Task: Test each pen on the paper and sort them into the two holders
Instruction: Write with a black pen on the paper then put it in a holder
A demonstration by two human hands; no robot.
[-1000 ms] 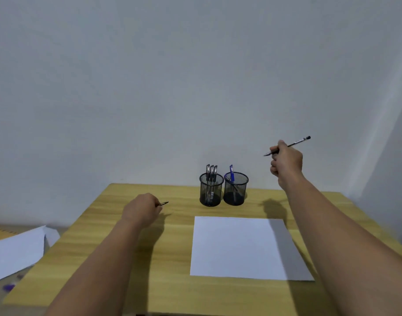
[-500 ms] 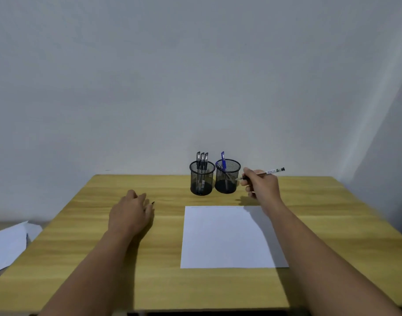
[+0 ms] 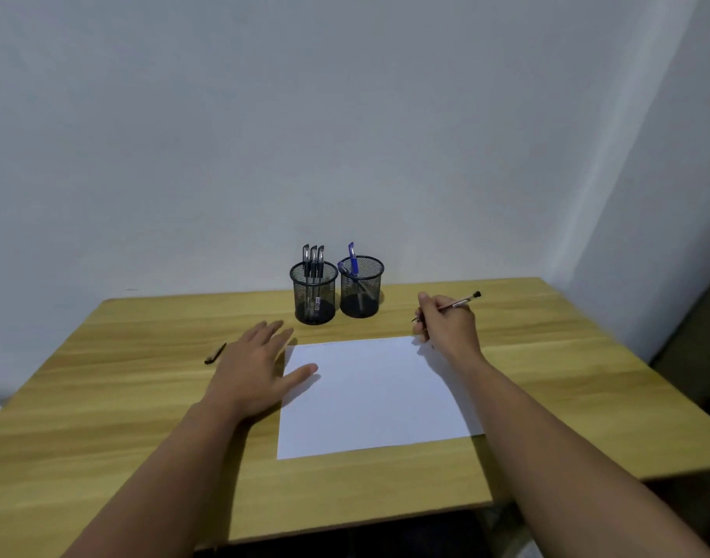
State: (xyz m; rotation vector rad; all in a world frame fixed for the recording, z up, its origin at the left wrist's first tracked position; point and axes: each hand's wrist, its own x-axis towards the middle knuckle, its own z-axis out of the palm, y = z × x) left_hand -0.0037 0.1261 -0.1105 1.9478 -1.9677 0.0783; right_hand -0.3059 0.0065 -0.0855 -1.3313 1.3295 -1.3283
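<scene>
Pen point(image 3: 458, 304) tip behind right hand point(image 3: 446, 326)

Wooden table point(image 3: 103, 396), plain white wall point(image 3: 345, 134), perhaps grey-tinged.

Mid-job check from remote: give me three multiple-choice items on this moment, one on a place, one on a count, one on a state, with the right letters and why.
1. Where is the loose pen cap?
A. on the table left of the left hand
B. on the paper
C. in a holder

2. How many black-capped pens stand in the left holder?
A. one
B. three
C. five

3. What is the right hand doing?
A. lying flat
B. gripping a holder
C. gripping a pen

Answers:
1 A: it lies on bare table, beyond the left hand.
2 B: three clips rise above the rim.
3 C: its fingers curl round the pen near the paper.
</scene>
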